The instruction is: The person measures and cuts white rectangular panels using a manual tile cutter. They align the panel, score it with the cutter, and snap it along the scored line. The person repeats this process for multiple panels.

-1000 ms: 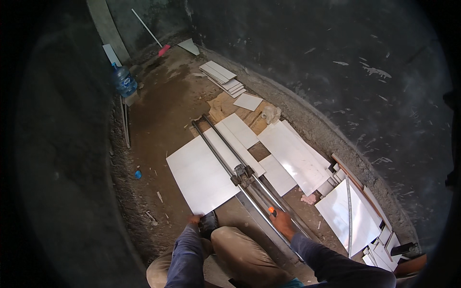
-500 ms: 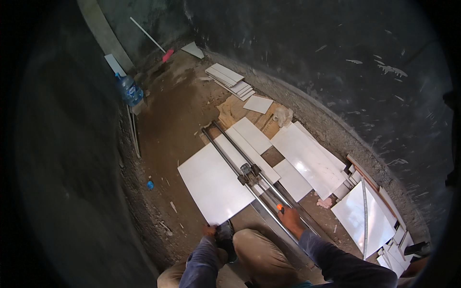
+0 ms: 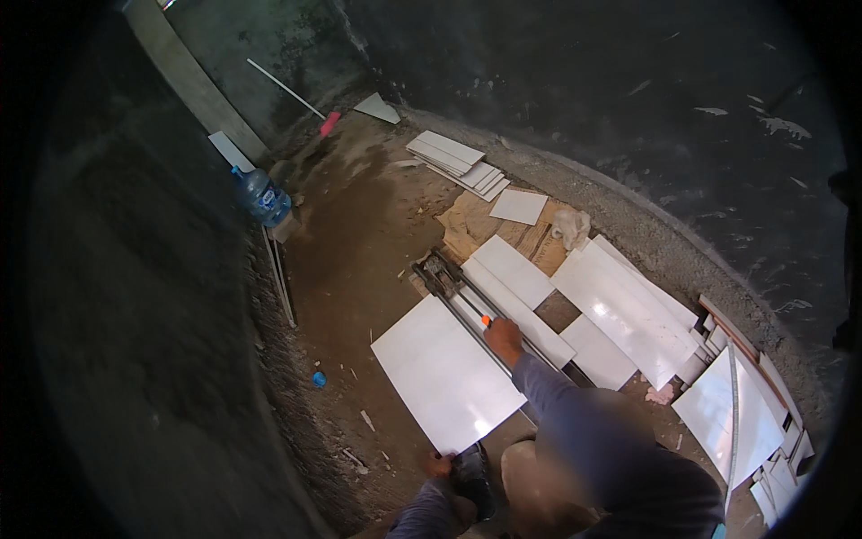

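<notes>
My right hand point(image 3: 505, 340) is closed around the orange-tipped handle point(image 3: 486, 321) of a manual tile cutter, with the arm stretched forward. The cutter's carriage point(image 3: 440, 274) is at the far end of its two metal rails. Under the rails lies a large glossy white tile point(image 3: 440, 373), most of it sticking out to the left. My left hand point(image 3: 439, 464) grips the near corner of this tile, beside my dark shoe point(image 3: 471, 476). Its fingertips are only partly visible.
White tiles point(image 3: 620, 310) and cut pieces lie along the right wall, with a metal ruler point(image 3: 734, 413) on one. A tile stack point(image 3: 449, 153), flattened cardboard point(image 3: 467, 220), a blue water jug point(image 3: 262, 198) and a pink-headed broom point(image 3: 329, 123) are farther off.
My right hand has pushed the handle away from me, and the carriage has slid from mid-rail to the far end. My left hand stays at the tile's near corner. The view has shifted.
</notes>
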A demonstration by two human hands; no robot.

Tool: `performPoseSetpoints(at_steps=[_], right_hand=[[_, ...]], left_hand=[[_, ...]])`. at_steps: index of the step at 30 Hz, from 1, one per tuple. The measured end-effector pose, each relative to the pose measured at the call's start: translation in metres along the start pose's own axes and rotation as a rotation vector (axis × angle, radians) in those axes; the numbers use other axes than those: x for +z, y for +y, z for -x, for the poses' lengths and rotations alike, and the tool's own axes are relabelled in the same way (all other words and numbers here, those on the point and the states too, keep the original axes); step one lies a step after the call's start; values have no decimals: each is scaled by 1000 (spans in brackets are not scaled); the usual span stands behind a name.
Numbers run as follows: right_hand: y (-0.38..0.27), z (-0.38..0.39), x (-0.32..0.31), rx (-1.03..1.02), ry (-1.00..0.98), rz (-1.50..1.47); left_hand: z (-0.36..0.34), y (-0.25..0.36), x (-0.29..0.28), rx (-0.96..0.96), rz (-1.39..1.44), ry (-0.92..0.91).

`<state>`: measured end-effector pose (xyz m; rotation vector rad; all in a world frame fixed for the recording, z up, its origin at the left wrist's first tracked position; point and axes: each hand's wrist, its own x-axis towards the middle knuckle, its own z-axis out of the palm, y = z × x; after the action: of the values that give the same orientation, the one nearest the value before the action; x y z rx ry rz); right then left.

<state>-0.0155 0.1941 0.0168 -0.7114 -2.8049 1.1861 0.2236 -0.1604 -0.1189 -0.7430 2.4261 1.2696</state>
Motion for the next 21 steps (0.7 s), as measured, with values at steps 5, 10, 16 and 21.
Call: performPoseSetpoints(at_steps=[5,10,16,21], right_hand=[[-29,-57,39,-33,44,-50],[-11,-71,53,-66,12,5],[-28,-72,32,-20,-228,8],[-48,-74,15,2,-218,-120]], left_hand=[[-9,2,-5,-74,134,-26],[-21,11,-4,88,348,-204],[4,6,-3,-215,464,-147],[9,15,-6,-234,387,-48]])
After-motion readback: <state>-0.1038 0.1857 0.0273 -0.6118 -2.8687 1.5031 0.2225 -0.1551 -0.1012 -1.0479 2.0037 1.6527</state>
